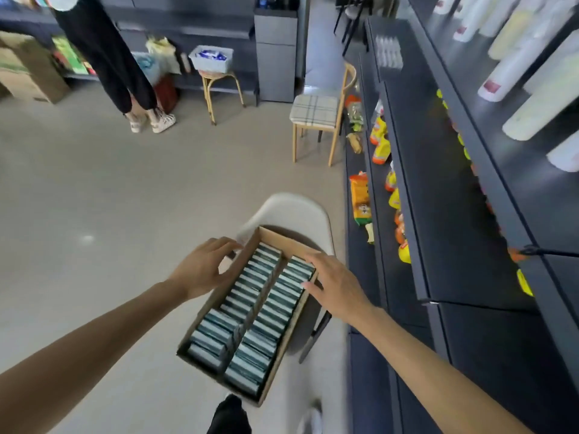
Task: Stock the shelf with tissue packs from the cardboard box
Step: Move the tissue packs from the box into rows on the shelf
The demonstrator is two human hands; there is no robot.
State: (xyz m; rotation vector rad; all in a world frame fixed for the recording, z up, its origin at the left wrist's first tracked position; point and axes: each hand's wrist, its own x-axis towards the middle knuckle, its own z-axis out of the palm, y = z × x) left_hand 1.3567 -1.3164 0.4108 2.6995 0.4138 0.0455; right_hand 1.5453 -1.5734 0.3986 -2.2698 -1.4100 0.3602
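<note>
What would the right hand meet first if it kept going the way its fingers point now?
The right hand points up-left over the cardboard box. Its fingertips probably meet the far end of the right-hand row of tissue packs first; its height above them is unclear.

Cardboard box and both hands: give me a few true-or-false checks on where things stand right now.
1. The cardboard box rests on a pale chair. True.
2. The tissue packs stand in two rows. True.
3. The right hand holds a pack lifted clear of the box. False: its fingers lie spread over the right row, with no pack lifted.
4. The left hand is on the shelf. False: it is at the box's left wall.
5. The box is nearly empty. False: both rows look full.
</note>
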